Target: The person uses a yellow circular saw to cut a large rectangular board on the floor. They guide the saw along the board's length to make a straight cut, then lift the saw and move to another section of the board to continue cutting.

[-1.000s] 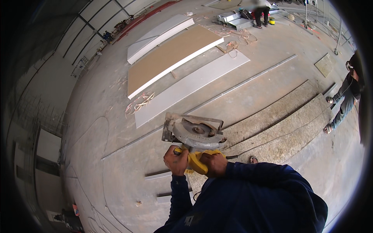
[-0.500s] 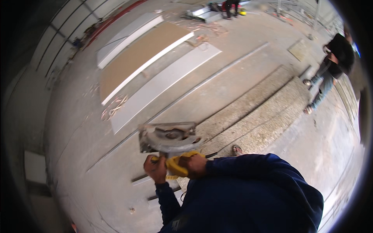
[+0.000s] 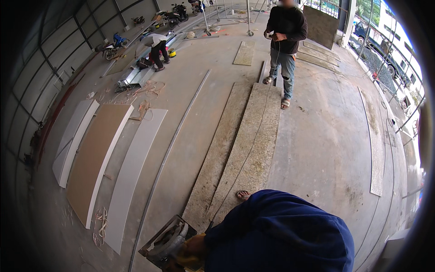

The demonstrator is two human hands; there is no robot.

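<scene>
At the bottom edge is the circular saw, with a metal guard, base plate and yellow body. My right hand is closed on its yellow handle, partly shadowed by my blue sleeve. My left hand is not distinguishable in the shadow around the saw. The saw's cord runs over two long speckled boards toward a standing person in dark top and jeans, who holds it. My sandalled foot shows on the nearer board.
White panels and a tan panel lie left, with a long metal strip alongside. Another person bends over metal channels. Motorbikes line the back wall. A narrow board lies right, near scaffold poles.
The view has swung up and right, so the saw now sits at the bottom edge, mostly shadowed. The standing person appears nearer the top centre. My left hand has dropped out of clear sight.
</scene>
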